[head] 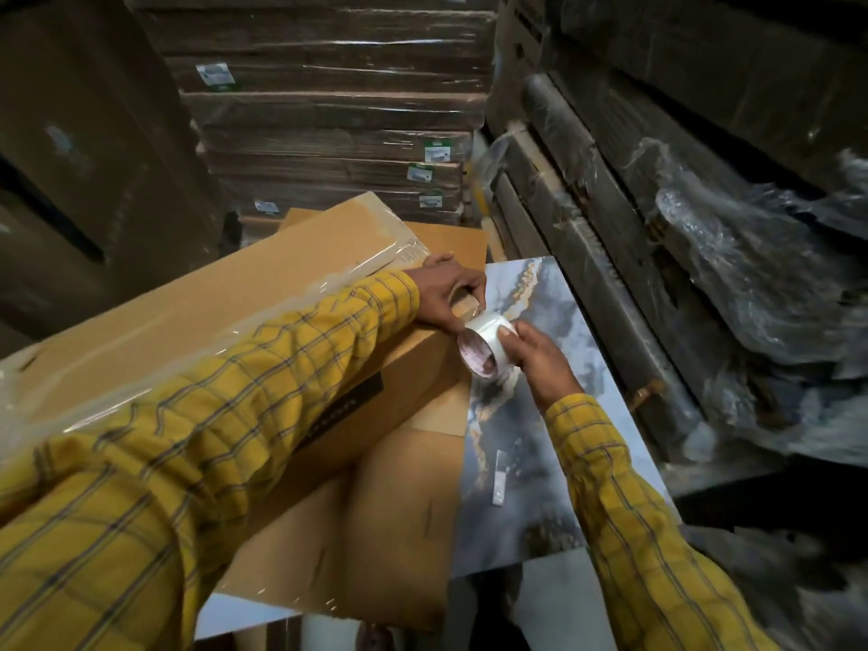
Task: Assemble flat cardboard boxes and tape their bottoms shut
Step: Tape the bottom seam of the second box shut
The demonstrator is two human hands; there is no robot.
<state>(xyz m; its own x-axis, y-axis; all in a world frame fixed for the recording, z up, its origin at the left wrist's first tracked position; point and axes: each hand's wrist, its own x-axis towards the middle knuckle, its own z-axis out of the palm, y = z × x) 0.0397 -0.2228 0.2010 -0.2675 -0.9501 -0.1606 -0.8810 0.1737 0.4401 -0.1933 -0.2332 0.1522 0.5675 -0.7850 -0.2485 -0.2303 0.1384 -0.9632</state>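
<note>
A long brown cardboard box (244, 293) lies across the middle, with clear tape along its top seam and over its far end. My left hand (446, 293) reaches over the box and pinches the strip of tape at the box's right end corner. My right hand (530, 350) grips a roll of clear tape (484, 350) just right of that corner, with the strip running from the roll up to my left fingers. Both arms wear yellow checked sleeves.
Flat cardboard sheets (375, 533) lie under the box on a marbled grey panel (530, 415). Bundles of wrapped flat cartons (329, 110) are stacked behind. Plastic-wrapped dark packs (681, 227) crowd the right side, and tall boxes (70, 157) stand at the left.
</note>
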